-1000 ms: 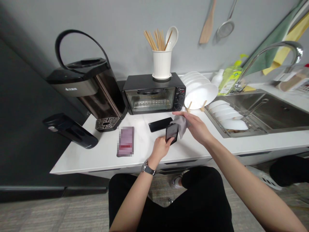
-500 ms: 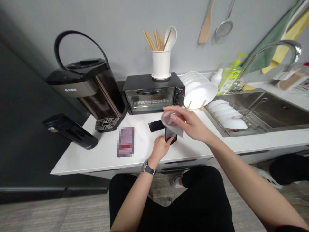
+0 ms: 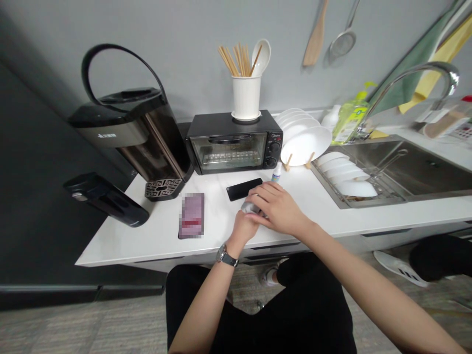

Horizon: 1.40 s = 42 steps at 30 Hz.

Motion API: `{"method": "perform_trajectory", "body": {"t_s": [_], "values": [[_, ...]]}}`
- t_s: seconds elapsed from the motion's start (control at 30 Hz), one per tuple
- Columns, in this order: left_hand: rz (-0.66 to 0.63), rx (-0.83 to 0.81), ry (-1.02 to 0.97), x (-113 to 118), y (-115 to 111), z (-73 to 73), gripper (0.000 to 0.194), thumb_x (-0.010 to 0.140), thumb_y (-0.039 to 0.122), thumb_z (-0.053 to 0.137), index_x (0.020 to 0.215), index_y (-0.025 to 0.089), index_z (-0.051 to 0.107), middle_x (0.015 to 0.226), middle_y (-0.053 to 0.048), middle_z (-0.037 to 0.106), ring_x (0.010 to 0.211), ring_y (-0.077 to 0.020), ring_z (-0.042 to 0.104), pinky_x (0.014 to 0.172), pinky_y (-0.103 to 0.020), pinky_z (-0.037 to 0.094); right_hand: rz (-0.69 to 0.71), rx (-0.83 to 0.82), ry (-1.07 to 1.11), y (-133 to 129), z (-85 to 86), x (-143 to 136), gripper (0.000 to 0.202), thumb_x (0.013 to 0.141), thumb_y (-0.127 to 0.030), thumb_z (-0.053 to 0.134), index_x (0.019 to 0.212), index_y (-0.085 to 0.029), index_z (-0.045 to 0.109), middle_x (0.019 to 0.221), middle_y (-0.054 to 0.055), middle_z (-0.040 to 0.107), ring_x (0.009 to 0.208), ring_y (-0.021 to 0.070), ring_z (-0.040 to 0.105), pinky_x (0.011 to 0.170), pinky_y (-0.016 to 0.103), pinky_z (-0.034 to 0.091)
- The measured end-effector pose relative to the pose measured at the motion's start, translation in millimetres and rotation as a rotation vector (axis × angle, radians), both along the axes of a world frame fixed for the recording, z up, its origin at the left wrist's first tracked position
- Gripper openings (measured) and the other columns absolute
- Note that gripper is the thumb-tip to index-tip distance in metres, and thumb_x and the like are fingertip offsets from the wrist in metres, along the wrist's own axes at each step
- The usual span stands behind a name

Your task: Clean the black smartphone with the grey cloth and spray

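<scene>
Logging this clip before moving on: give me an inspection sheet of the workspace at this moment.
Surface: white counter, sink at its right end.
Job's things: grey cloth under the right hand; what the left hand grips is hidden.
Clutter: black phone, blurred phone, small bottle, all lying or standing apart from the hands.
Hands: left hand closed, thumb up; right hand pressed over it with the cloth.
Cables: nothing seen.
Surroundings: toaster oven bearing a utensil cup, water dispenser, plates in a rack, faucet, soap bottle.
</scene>
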<state>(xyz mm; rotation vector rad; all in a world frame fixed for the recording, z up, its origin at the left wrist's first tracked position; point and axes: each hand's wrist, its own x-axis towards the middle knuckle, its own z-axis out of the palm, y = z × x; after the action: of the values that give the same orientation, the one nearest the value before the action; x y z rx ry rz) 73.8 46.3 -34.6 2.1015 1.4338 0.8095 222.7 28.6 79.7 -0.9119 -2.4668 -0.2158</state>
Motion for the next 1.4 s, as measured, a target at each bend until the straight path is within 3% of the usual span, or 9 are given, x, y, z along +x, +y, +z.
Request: {"method": "perform_trajectory", "body": {"t_s": [0.13,0.23,0.43,0.63,0.83,1.07,1.27,1.33,1.4], "values": [[-0.005,0.020,0.108,2,-1,0.6,0.023,0.102,0.026,0.054,0.094,0.016,0.073,0.094,-0.013,0.079,0.088,-0.0269,0.075,0.080,-0.033,0.053,-0.229,0.043,0.086,4,-4.7,4,0.047,0.102,-0.056,0.052,0.125,-0.016,0.063,0.110,0.014,0.072,0.098,0.0309,0.065,0.088,0.044,0.047],[0.005,0.036,0.161,3,-3,3.5,0.029,0.104,0.033,0.050,0.098,0.016,0.074,0.092,-0.013,0.080,0.084,-0.0274,0.075,0.076,-0.034,0.052,-0.407,0.039,0.131,7,-1.8,6,0.047,0.095,-0.062,0.058,0.102,-0.017,0.067,0.090,0.013,0.071,0.086,0.0315,0.065,0.082,0.044,0.048],[-0.021,0.051,0.233,3,-6,6.5,0.027,0.102,0.026,0.054,0.088,0.016,0.074,0.090,-0.015,0.080,0.085,-0.0287,0.076,0.075,-0.033,0.050,-0.024,0.044,0.004,1,-2.0,-1,0.028,0.101,-0.021,0.043,0.115,-0.020,0.067,0.108,0.009,0.074,0.102,0.0263,0.066,0.106,0.046,0.044],[-0.007,0.076,0.239,6,-6,6.1,0.034,0.107,0.037,0.047,0.104,0.016,0.074,0.094,-0.015,0.080,0.083,-0.0279,0.076,0.074,-0.033,0.050,-0.447,-0.007,0.164,4,-2.0,9,0.045,0.092,-0.060,0.062,0.104,-0.017,0.067,0.090,0.012,0.073,0.086,0.0318,0.067,0.086,0.047,0.051],[-0.009,0.074,0.247,2,-6,1.9,0.030,0.105,0.030,0.051,0.094,0.015,0.075,0.090,-0.014,0.079,0.085,-0.0276,0.075,0.076,-0.032,0.050,-0.005,0.018,0.033,6,0.2,1,0.025,0.101,-0.020,0.042,0.114,-0.019,0.064,0.115,0.011,0.075,0.126,0.0268,0.063,0.118,0.051,0.037],[0.014,0.063,0.207,5,-4,6.1,0.034,0.107,0.039,0.047,0.112,0.017,0.073,0.094,-0.013,0.080,0.082,-0.0276,0.076,0.072,-0.032,0.049,-0.483,-0.020,0.176,15,-0.9,5,0.051,0.092,-0.061,0.064,0.112,-0.014,0.066,0.103,0.017,0.076,0.100,0.0368,0.072,0.110,0.058,0.045],[0.009,0.039,0.191,3,-3,3.9,0.029,0.106,0.032,0.051,0.104,0.014,0.074,0.091,-0.015,0.080,0.082,-0.0274,0.076,0.072,-0.032,0.049,-0.033,-0.025,0.026,18,2.1,-2,0.025,0.102,-0.026,0.047,0.113,-0.018,0.068,0.118,0.012,0.076,0.120,0.0276,0.067,0.121,0.052,0.037],[0.010,0.041,0.178,3,-3,4.9,0.029,0.106,0.033,0.051,0.105,0.015,0.074,0.091,-0.014,0.080,0.082,-0.0272,0.076,0.072,-0.031,0.049,-0.068,-0.025,0.067,18,0.3,-1,0.027,0.104,-0.030,0.047,0.117,-0.018,0.068,0.117,0.011,0.076,0.111,0.0271,0.069,0.113,0.049,0.044],[0.007,0.046,0.160,4,-3,7.2,0.030,0.107,0.035,0.050,0.107,0.016,0.073,0.094,-0.013,0.080,0.083,-0.0264,0.076,0.072,-0.031,0.048,-0.300,-0.021,0.147,19,-0.4,1,0.036,0.101,-0.046,0.055,0.115,-0.016,0.069,0.110,0.013,0.076,0.102,0.0307,0.071,0.097,0.047,0.052]]}}
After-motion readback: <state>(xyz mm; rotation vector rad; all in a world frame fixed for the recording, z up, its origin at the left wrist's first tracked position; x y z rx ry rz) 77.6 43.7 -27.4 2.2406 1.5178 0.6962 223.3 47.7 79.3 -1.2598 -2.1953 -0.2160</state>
